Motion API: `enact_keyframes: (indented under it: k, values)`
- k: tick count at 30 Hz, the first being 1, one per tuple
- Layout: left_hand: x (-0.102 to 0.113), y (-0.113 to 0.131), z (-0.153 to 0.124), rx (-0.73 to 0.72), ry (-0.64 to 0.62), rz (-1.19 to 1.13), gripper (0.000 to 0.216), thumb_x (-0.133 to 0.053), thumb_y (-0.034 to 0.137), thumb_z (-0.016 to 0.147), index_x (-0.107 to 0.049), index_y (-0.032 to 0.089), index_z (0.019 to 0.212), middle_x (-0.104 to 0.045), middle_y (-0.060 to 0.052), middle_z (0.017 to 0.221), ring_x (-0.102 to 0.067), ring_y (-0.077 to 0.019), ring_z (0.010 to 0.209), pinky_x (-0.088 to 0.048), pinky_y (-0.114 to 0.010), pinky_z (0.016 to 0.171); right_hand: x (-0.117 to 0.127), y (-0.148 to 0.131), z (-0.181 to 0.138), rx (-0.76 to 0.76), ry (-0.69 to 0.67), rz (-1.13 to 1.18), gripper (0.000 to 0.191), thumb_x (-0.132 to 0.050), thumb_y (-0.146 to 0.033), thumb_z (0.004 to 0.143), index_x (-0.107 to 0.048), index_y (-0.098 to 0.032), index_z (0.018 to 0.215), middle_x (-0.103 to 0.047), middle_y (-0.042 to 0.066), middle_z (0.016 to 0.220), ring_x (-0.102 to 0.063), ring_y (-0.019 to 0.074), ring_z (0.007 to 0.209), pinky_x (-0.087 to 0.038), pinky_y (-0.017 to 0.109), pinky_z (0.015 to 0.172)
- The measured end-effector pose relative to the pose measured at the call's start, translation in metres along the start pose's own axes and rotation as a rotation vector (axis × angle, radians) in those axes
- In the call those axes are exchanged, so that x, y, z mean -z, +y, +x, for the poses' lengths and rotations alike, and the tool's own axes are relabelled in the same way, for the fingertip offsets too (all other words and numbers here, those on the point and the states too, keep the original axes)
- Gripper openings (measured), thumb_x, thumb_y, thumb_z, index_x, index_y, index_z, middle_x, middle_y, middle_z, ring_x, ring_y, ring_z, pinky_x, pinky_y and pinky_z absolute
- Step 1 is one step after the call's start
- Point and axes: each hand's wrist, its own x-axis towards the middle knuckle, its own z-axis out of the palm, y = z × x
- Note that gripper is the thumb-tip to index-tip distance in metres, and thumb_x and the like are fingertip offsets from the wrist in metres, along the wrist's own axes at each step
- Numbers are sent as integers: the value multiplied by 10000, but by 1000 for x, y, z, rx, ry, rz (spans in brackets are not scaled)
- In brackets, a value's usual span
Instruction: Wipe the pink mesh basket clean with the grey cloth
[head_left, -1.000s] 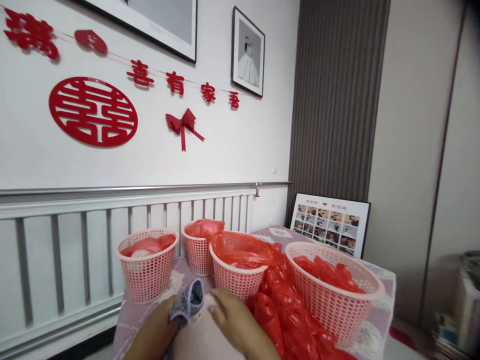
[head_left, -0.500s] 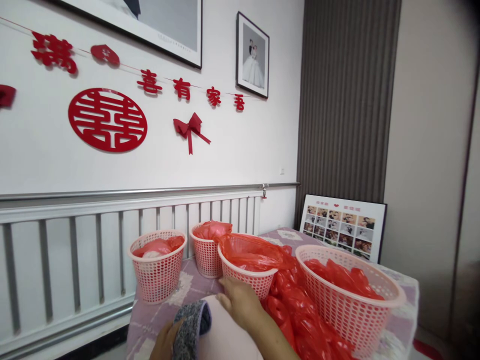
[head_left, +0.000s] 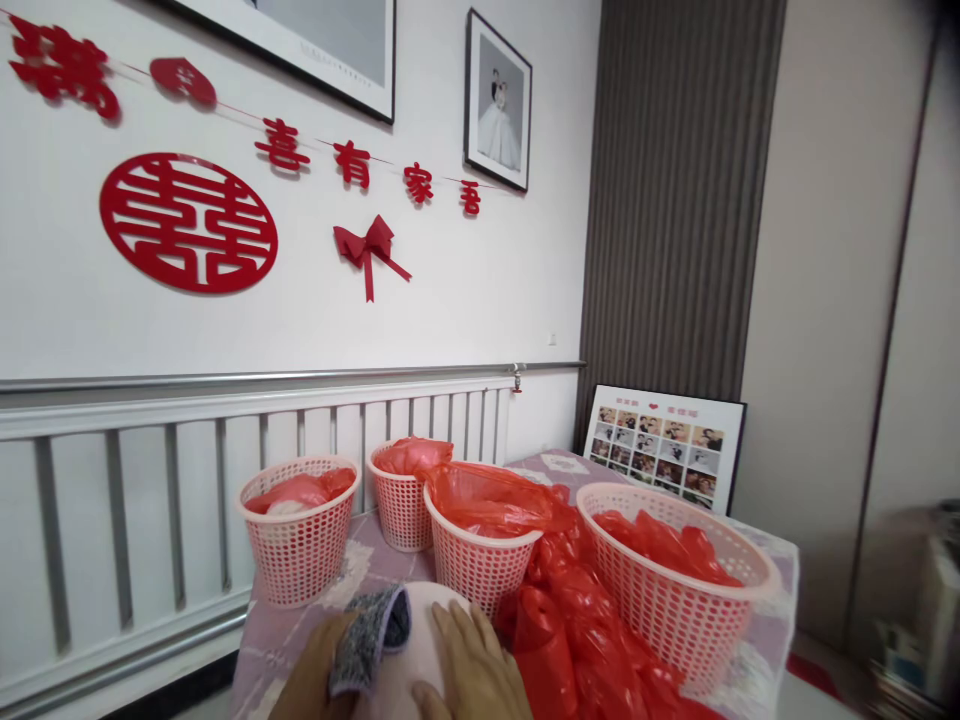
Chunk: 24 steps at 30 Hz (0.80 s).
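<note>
My left hand [head_left: 309,665], at the bottom of the view, grips a grey speckled cloth [head_left: 367,635] with a purple edge, which lies against a smooth, pale pink rounded object [head_left: 409,660]. The object's lower part runs out of view, so I cannot tell what it is. On its right side rests my right hand [head_left: 476,660], fingers stretched out over the surface. Just beyond stands a pink perforated plastic basket [head_left: 480,560] lined with a red plastic bag [head_left: 495,500]. A heap of red plastic bags [head_left: 577,620] lies to the right of my right hand.
Other pink baskets stand at the left [head_left: 300,555], at the back [head_left: 397,510] and at the right [head_left: 675,620], all with red bags inside. A patterned tablecloth [head_left: 367,555] covers the table. Behind are a white radiator [head_left: 202,500] and a leaning photo board [head_left: 660,450].
My right hand has drawn back from the middle basket onto the pale pink object. My left hand still has the grey cloth. The view has turned slightly right.
</note>
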Motion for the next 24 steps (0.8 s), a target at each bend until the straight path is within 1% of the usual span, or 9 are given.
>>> enact_keyframes:
  k: [4,7,10,12,14,16,18,22,24]
  values:
    - [13,43,43,32,-168,-15,480,-482,279,841,-635,231,1293,-619,-84,1423,-538,-248,1336,-378,-402,1171,4,1,2,8,-52,17,790,-564,-583,848,-349,-305,1555,-289,34,1630,-188,378,1520,-276,594,1174]
    - [16,66,74,13,-334,25,442,-460,261,859,-649,218,1257,-674,-69,1348,-606,-221,1225,-419,-347,1102,5,2,4,-3,-79,25,838,-568,-671,821,-344,-331,1553,-280,30,1636,-173,377,1524,-271,591,1174]
    - [8,68,105,-7,-464,81,398,-427,304,895,-676,208,1190,-722,-70,1261,-646,-233,1142,-453,-345,1035,5,2,5,-1,-83,27,842,-577,-686,808,-360,-342,1545,-272,24,1640,-173,375,1525,-260,590,1178]
    - [-2,62,122,6,-496,99,377,-425,333,904,-699,200,1126,-744,-78,1210,-655,-245,1124,-455,-356,1027,7,2,4,5,-81,37,821,-578,-665,815,-368,-345,1541,-273,20,1641,-166,374,1527,-258,604,1174]
    - [-11,57,133,11,-503,100,345,-451,338,893,-714,202,1072,-759,-73,1170,-660,-243,1106,-454,-352,1024,10,1,3,18,-80,39,797,-584,-611,826,-374,-330,1541,-278,30,1639,-161,379,1527,-258,624,1166]
    - [-16,54,135,27,-482,96,324,-468,338,882,-718,205,1039,-769,-71,1133,-666,-242,1078,-460,-351,1008,13,1,2,35,-82,35,784,-592,-536,829,-376,-301,1545,-290,50,1634,-166,386,1525,-271,642,1153]
    - [-15,54,130,49,-434,79,347,-445,361,894,-711,204,1053,-763,-75,1149,-663,-245,1083,-463,-357,1000,14,3,2,49,-68,31,774,-586,-487,832,-378,-273,1547,-311,67,1625,-186,387,1522,-291,642,1143]
    - [-3,55,105,104,-343,39,441,-348,387,921,-679,175,1122,-744,-90,1188,-663,-253,1091,-483,-377,985,11,8,4,76,-19,53,741,-574,-455,846,-403,-248,1537,-370,75,1599,-236,364,1513,-305,594,1157]
    - [4,53,91,128,-299,21,435,-375,361,893,-678,162,1133,-744,-95,1183,-664,-257,1093,-485,-386,1002,10,9,4,91,-14,68,735,-587,-442,841,-418,-245,1529,-385,75,1592,-247,361,1511,-299,582,1167]
